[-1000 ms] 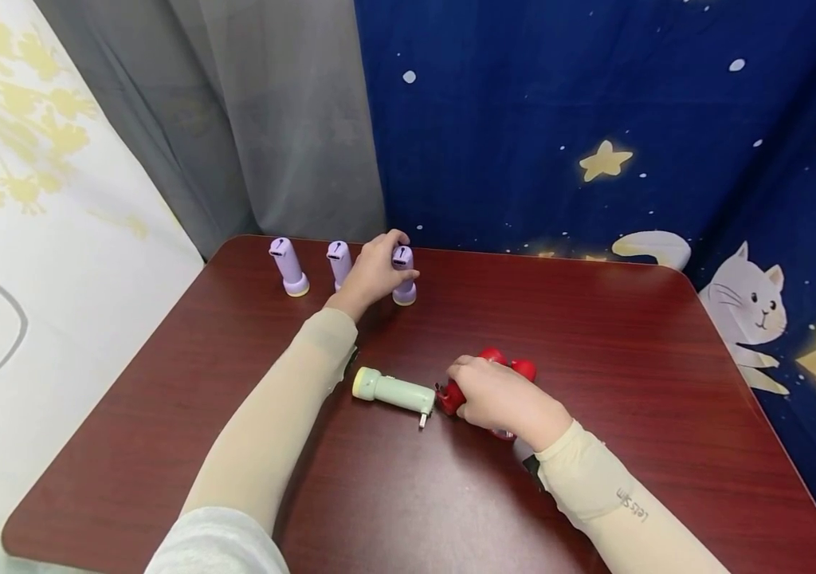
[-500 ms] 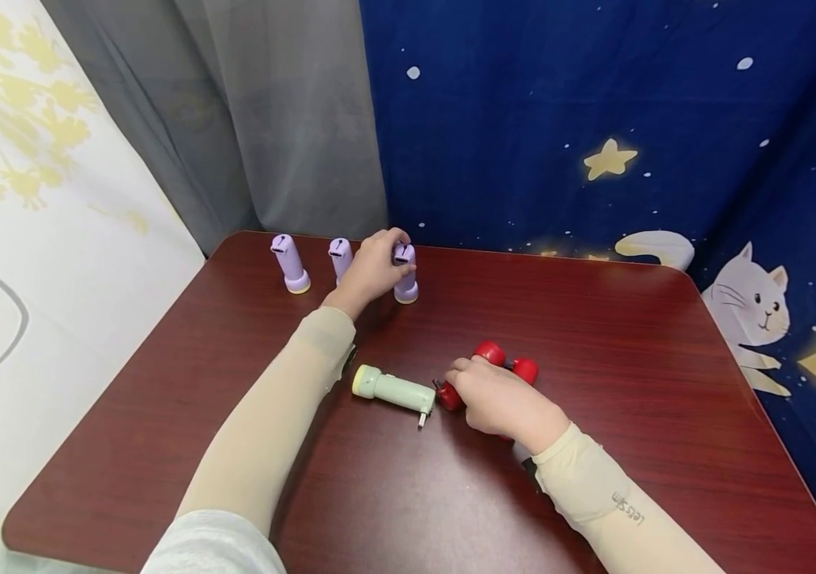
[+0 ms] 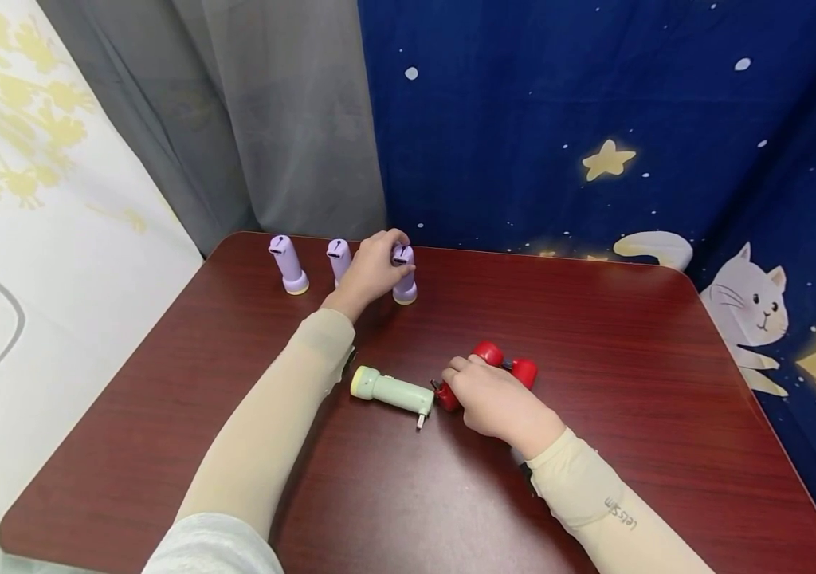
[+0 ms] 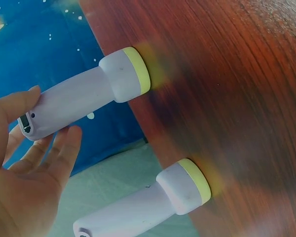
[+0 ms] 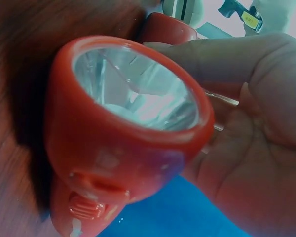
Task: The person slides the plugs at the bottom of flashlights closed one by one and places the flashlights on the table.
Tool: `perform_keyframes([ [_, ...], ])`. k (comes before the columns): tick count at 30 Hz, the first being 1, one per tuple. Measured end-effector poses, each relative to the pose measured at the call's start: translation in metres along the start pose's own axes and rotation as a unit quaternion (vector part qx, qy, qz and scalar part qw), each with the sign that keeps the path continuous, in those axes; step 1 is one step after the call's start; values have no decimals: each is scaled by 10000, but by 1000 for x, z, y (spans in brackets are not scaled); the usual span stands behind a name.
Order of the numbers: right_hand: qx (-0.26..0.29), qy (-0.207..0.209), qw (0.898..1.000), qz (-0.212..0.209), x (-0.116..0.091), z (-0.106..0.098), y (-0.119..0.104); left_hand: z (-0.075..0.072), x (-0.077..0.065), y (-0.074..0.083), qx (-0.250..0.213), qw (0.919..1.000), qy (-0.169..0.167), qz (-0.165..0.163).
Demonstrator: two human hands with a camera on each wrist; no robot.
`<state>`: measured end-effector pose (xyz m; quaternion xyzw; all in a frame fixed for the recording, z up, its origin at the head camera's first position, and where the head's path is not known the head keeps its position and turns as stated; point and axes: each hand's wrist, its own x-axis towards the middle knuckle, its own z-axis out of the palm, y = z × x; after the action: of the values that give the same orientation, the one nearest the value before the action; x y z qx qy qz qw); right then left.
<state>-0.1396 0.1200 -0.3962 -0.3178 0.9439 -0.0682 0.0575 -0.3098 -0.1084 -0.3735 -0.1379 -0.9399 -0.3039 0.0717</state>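
Note:
My left hand [image 3: 372,271] holds a purple flashlight [image 3: 404,287] by its top, thumb on one side and fingers on the other. In the left wrist view that flashlight [image 4: 79,98] stands with its yellow-rimmed head down on the table. My right hand [image 3: 504,402] grips a red flashlight [image 3: 449,396], whose prongs point left. Close up in the right wrist view, a red flashlight [image 5: 103,148] shows its clear round lens and a ridged switch, with the fingers curled behind it. More red parts [image 3: 525,371] lie just beyond the hand.
A pale green flashlight [image 3: 397,392] lies on its side with its plug out, left of the right hand. Two more purple flashlights [image 3: 288,263] stand along the back edge of the brown table [image 3: 594,319]. A blue curtain [image 3: 523,119] hangs behind.
The red flashlight under my right hand has turned a little; its lens end near my wrist is now hidden, and more red shows beyond my fingers. My left hand stays on the purple flashlight.

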Motion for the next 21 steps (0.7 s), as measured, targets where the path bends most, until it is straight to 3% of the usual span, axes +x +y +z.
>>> perform_keyframes([
  [11, -200, 263, 9993, -193, 0, 1, 1, -6, -2, 2, -223, 9997, 46, -43],
  [21, -450, 557, 9957, -586, 0, -1, 13, -34, -5, 18, -361, 9968, 611, 371],
])
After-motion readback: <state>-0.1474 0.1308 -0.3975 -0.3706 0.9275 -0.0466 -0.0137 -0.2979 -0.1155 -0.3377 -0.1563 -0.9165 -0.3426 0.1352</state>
